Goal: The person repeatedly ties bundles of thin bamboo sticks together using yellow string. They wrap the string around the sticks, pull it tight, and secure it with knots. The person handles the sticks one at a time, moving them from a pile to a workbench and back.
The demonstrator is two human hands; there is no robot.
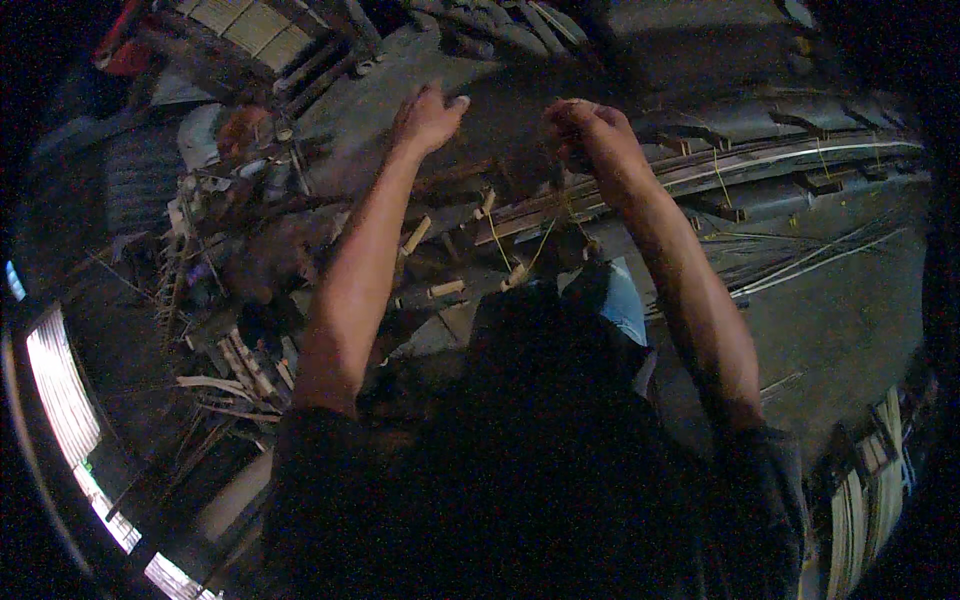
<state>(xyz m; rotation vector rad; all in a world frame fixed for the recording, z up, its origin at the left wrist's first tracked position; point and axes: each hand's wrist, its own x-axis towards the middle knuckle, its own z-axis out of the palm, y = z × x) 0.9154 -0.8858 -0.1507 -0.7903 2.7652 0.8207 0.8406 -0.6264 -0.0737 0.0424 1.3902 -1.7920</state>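
Observation:
Both my arms reach forward over a long, low frame. My left hand [430, 122] is held above the floor at the frame's far side, thumb apart from the fingers, with nothing visible in it. My right hand [596, 132] has its fingers closed together near the far side of a bundle of long thin strips [770, 158]. Whatever may be between those fingers is too dark to make out. Yellow cords [720, 175] cross the strips, and a yellow cord [545, 245] runs slantwise to a short wooden peg [515, 275] close to my body.
More wooden pegs [417, 236] stick out along the frame. Loose long rods [780, 275] lie on the floor to the right. Cut wood pieces [250, 365] pile up at the left, and a slatted panel [245, 30] stands at the far left. Pale strips [865, 510] lie at the lower right.

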